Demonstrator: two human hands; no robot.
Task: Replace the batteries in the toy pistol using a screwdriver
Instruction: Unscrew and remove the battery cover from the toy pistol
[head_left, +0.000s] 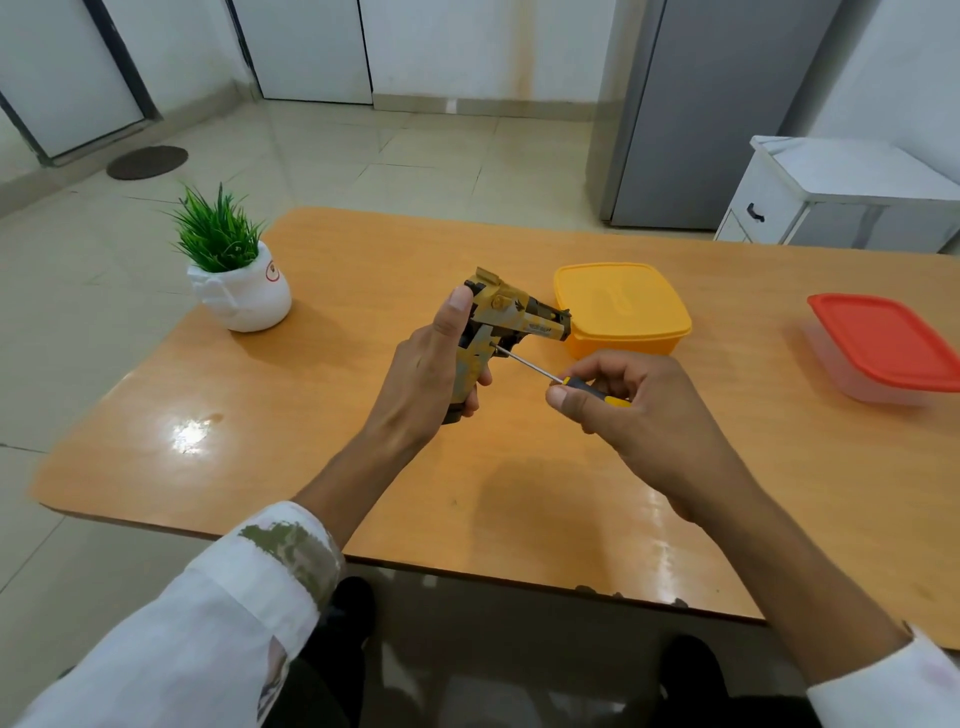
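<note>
Toy pistol (511, 317) mid-frame, held over desk (260, 415). Barrel axis roughly horizontal, muzzle pointing right toward yellow box (621, 306), grip down. Left hand (426, 374) fingers wrap the grip, thumb up behind the slide. Right hand (634, 410) fingers pinch screwdriver (530, 364) handle; shaft slants up-left, tip on grip side.
</note>
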